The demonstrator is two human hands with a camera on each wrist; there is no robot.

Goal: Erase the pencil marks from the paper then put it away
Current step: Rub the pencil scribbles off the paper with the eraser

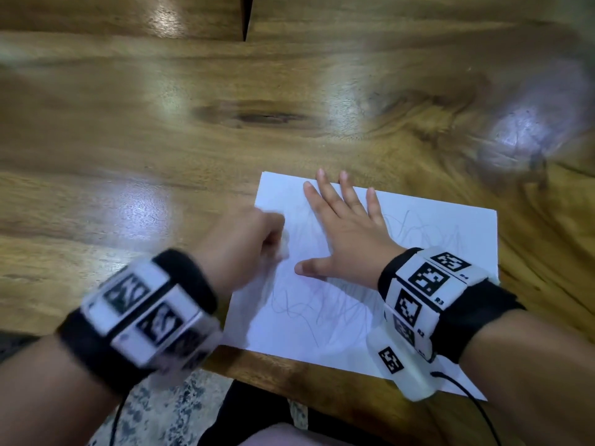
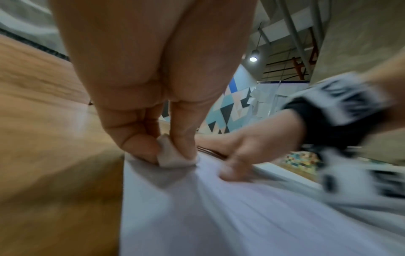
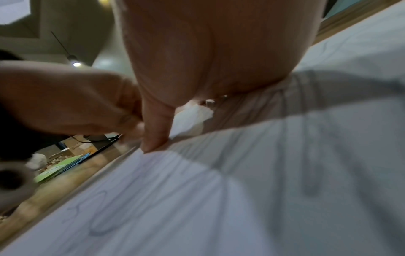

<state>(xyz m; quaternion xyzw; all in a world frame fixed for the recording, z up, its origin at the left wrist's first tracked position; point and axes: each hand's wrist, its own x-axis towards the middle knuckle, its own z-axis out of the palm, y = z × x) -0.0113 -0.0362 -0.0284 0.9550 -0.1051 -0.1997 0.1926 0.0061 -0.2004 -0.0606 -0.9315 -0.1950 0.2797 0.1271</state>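
Much of the left hand [image 1: 248, 239] is smeared by motion blur in the head view, so its fingers cannot be separated there, and the marker band on its wrist is likewise streaked; only a pale smudge is seen at the fingertips, against the paper [image 1: 418, 333]. In the left wrist view the grip is shown more plainly: a small, soft-edged white eraser [image 2: 170, 155], wedge-like in outline, is pinched between thumb and fingers and pressed down onto the sheet near its left edge. The right hand [image 1: 347, 233] is laid flat on the paper with its fingers straight and spread, the thumb stretched out to the side toward the eraser, nothing being held; its palm fills the right wrist view and hides the fingers there. The two hands are close together but not touching. The paper is a thin, smooth white rectangle lying flat on the wooden table [image 1: 161, 140], near the table's front edge, its near right corner covered by the right wrist band and its cable. Faint grey pencil scribbles [image 1: 322, 310] are seen below and to the right of the right hand; the lines are too light and blurred to be followed. The table is glossy, with dark grain and bright reflections
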